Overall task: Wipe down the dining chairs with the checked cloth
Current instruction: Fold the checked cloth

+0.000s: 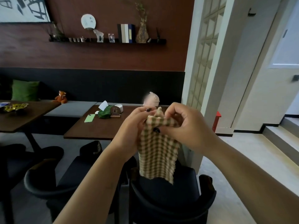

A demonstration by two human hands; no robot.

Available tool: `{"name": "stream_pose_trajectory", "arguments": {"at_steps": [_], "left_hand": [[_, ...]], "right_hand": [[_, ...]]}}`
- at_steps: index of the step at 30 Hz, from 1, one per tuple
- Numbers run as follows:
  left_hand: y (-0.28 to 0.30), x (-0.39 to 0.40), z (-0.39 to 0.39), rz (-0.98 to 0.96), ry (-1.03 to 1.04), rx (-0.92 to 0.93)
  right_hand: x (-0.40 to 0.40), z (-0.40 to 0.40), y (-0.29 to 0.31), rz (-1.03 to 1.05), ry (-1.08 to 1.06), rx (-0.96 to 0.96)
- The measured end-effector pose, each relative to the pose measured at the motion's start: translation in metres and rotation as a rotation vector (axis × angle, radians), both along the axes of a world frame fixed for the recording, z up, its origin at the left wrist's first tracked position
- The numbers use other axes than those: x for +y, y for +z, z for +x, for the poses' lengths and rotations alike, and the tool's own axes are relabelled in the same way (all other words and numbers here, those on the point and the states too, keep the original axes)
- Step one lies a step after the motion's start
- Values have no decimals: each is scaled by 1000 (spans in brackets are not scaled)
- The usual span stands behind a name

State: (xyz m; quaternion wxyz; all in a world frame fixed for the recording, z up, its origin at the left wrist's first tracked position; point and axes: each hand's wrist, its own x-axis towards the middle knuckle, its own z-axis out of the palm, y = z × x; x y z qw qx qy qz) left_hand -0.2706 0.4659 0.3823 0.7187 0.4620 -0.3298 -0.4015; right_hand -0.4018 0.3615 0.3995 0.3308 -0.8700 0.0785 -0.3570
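The checked cloth (157,152) hangs lengthwise straight down from both hands, its lower edge above the seat of the dining chair (171,196) directly below them. The left hand (131,131) and right hand (182,125) sit side by side, each pinching the bunched top edge with curled fingers.

A green phone (90,118), a green pouch (104,112) and a round white box (118,108) are seen on the near tabletop (97,128). A fox toy (61,97) and green cushion (25,90) are set on the bench (behind). Books (126,33) are lined on the shelf (107,41).
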Motion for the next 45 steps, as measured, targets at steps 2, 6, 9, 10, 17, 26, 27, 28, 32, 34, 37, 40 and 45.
{"name": "stream_pose_trajectory", "arguments": {"at_steps": [2,6,9,10,17,26,27,28,32,34,37,40,45], "left_hand": [[-8,-1,-8,-51,-43,52],[-19,-1,-17,-30,36,-158],[-23,-1,-25,17,117,-152],[-23,-1,-27,24,138,-133],[-13,2,-36,-45,195,-162],[-3,16,-27,-111,169,-506],[-1,18,-26,-113,162,-558],[0,20,-23,-115,152,-612],[1,22,-17,-117,95,-772],[-1,23,-16,-121,67,-815],[-3,23,-18,-143,80,-872],[-5,22,-21,-170,121,-869],[-3,24,-22,-88,247,-1134]], "right_hand": [[-7,-6,-5,1,-75,-35],[-17,-12,-10,94,-104,-67],[-23,-21,-13,190,-66,-58],[-25,-24,-13,229,-54,-57],[-22,-33,-22,606,7,-106],[-15,-33,-32,1009,241,14],[-14,-33,-33,1045,273,-23],[-14,-34,-33,1096,303,-54],[-14,-36,-37,1279,421,-25],[-13,-37,-40,1301,475,65],[-12,-39,-45,1363,533,108],[-8,-40,-47,1445,560,80],[-8,-42,-44,1376,379,-93]]}}
